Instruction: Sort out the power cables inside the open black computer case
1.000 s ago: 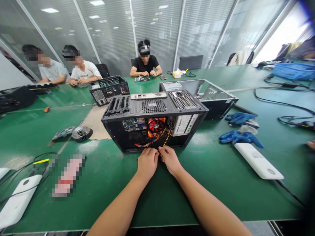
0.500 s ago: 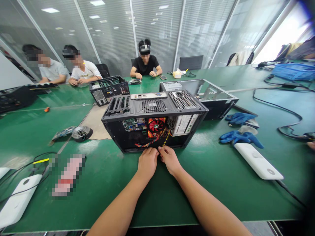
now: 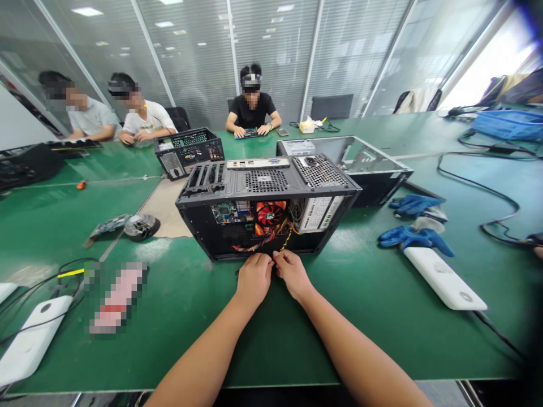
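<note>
An open black computer case (image 3: 267,192) stands on the table before me, its side uncovered. Inside it show a red-and-black cooling fan (image 3: 270,216), a green circuit board (image 3: 227,212), a labelled power supply (image 3: 321,215) and multicoloured wires (image 3: 254,247). A yellow-and-black cable (image 3: 288,237) runs down from the power supply to my right hand (image 3: 292,275), whose thumb and fingers pinch its end. My left hand (image 3: 255,278) is closed right beside it at the case's lower edge; its fingertips hide whatever they grip.
Behind stands another open case (image 3: 360,175), with a smaller case (image 3: 189,155) at the back left. Blue gloves (image 3: 413,237) and a white power bank (image 3: 445,278) lie to the right. A coil of tape (image 3: 142,226) is at left. A person (image 3: 252,110) sits opposite.
My hands stay pinched together in nearly the same place. The person opposite has brought both hands to a circuit board, which has moved to the right in front of them.
</note>
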A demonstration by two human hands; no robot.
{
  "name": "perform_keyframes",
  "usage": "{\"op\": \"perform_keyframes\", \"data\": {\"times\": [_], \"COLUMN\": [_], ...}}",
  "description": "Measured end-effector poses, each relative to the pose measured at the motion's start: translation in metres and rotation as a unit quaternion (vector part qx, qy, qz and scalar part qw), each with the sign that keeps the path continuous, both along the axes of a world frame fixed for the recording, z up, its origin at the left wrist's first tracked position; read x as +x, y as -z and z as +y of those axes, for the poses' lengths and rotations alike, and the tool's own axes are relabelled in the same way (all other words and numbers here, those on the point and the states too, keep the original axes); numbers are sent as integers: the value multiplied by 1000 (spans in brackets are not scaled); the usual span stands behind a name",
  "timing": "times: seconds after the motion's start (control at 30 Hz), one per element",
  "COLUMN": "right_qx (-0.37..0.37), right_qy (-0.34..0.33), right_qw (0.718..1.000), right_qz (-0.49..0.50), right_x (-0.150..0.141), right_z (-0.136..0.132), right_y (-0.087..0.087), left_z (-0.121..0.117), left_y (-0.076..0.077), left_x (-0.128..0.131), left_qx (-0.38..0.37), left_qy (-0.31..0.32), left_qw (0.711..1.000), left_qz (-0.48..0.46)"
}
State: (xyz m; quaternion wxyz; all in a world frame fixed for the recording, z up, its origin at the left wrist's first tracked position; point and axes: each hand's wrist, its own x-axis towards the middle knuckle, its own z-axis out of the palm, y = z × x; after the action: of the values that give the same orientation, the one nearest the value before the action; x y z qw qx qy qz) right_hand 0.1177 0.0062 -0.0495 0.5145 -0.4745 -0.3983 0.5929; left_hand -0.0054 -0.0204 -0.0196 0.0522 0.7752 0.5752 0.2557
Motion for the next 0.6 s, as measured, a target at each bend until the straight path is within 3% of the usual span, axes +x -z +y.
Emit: {"op": "perform_keyframes", "data": {"times": [0.33,0.6], "right_qx": [-5,-1], "right_qy": [-12,-5], "right_qw": [1000,1000], "right_qz": [13,12], "right_x": [0,0], "right_z": [-2,-2], "right_y": [-6,-5], "left_z": [-2,-3], "left_y": [-5,-2], "left_x": [3,0], "left_qx": [-34,-16], "left_qy": [-12,-3], "left_qw": [999,1000], "left_qz": [37,10]}}
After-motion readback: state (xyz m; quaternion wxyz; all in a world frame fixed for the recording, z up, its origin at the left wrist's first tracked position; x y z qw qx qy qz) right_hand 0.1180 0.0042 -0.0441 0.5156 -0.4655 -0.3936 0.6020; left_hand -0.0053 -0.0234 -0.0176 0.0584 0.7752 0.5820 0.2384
